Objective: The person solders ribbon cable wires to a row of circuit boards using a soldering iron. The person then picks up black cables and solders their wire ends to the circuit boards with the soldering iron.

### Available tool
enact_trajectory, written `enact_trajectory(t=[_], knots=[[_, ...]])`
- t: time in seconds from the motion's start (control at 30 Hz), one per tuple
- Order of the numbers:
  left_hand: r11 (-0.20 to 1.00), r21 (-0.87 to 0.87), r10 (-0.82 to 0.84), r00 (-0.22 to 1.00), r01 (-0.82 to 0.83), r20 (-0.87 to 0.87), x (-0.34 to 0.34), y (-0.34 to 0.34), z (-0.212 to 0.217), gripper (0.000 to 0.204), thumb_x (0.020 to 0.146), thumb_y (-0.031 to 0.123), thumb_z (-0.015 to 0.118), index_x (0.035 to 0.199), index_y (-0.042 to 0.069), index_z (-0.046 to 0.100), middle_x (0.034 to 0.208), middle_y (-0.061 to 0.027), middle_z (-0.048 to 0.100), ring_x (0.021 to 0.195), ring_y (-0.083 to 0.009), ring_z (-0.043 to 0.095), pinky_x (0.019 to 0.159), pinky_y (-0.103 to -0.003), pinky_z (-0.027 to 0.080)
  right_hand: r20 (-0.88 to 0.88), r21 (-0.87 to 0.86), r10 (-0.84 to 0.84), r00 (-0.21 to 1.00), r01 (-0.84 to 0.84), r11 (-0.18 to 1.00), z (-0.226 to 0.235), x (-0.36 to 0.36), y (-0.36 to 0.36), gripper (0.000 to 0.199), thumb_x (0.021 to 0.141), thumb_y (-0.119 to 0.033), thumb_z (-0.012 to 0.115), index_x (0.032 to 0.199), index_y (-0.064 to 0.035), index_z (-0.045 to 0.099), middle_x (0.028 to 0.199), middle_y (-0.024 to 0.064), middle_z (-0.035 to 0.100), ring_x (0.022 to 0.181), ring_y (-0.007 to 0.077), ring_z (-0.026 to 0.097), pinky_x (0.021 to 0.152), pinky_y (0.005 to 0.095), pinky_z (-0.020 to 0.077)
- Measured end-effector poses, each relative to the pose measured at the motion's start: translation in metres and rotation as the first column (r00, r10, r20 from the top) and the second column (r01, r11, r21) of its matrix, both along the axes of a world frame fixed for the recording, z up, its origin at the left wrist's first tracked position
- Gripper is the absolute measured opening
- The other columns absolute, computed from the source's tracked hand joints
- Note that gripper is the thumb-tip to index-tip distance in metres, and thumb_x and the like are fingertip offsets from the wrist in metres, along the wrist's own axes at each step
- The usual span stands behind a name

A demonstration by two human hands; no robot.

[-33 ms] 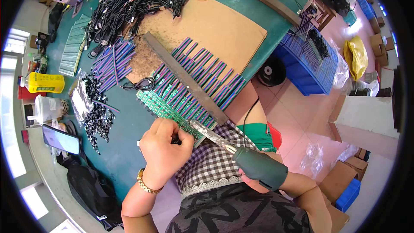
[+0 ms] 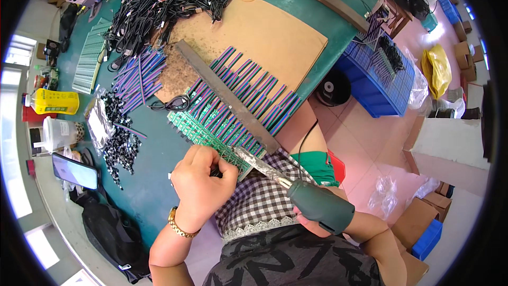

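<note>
My right hand (image 2: 312,226) is wrapped round the dark green handle of a soldering iron (image 2: 320,206). The iron's whitish, crusted shaft points up and left, its tip at the near end of a panel of green circuit boards (image 2: 203,133). Beside that tip my left hand (image 2: 203,184) is closed in a pinch at the panel's edge; a bit of something dark shows between the fingers, too hidden to name. Rows of purple, black and green ribbon wires (image 2: 275,103) run from the boards, with a heavy metal bar (image 2: 227,100) lying across them.
Left of the boards lie small black parts (image 2: 119,148), a bundle of ribbon wires (image 2: 140,79) and a phone (image 2: 75,170). Black cables (image 2: 159,10) are heaped at the back beside a brown board (image 2: 280,32). A blue crate (image 2: 375,85) stands to the right of the table.
The soldering iron's handle has shifted very slightly to the right. My left hand and the boards look the same.
</note>
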State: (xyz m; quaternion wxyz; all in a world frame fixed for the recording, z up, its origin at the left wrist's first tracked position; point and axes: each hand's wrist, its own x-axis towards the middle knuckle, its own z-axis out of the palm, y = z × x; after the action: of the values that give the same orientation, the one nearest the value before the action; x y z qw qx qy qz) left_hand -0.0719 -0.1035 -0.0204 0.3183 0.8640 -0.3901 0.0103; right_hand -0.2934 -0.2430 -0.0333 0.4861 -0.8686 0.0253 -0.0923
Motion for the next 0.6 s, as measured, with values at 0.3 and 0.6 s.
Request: enact_trajectory(t=[0.3,0.6], knots=[[1.000,-0.006,0.004,0.998,-0.005,-0.058,0.000,-0.001,0.002,0.013,0.066,-0.003,0.061,0.064,0.001,0.049,0.057,-0.0098,0.048,0.049,-0.0216,0.048,0.047,-0.031,0.039,-0.135,0.002,0.045,0.990,-0.045,0.999,-0.002,-0.004,-0.001,0.027,0.073,-0.016,0.074,0.096,-0.0070,0.066,0.089,0.0060,0.066,0.073,0.0211,0.066,0.060,0.0295,0.0527],[1.000,0.001,-0.008,1.000,0.008,-0.024,0.001,-0.002,0.000,0.015,0.062,0.000,0.063,0.063,0.005,0.049,0.058,-0.0083,0.050,0.047,-0.0257,0.050,0.044,-0.035,0.040,0.031,-0.033,-0.029,0.999,0.030,0.999,0.004,0.006,0.003,0.027,0.069,-0.013,0.074,0.095,-0.0068,0.067,0.090,0.0062,0.067,0.073,0.0219,0.066,0.061,0.0302,0.0540]])
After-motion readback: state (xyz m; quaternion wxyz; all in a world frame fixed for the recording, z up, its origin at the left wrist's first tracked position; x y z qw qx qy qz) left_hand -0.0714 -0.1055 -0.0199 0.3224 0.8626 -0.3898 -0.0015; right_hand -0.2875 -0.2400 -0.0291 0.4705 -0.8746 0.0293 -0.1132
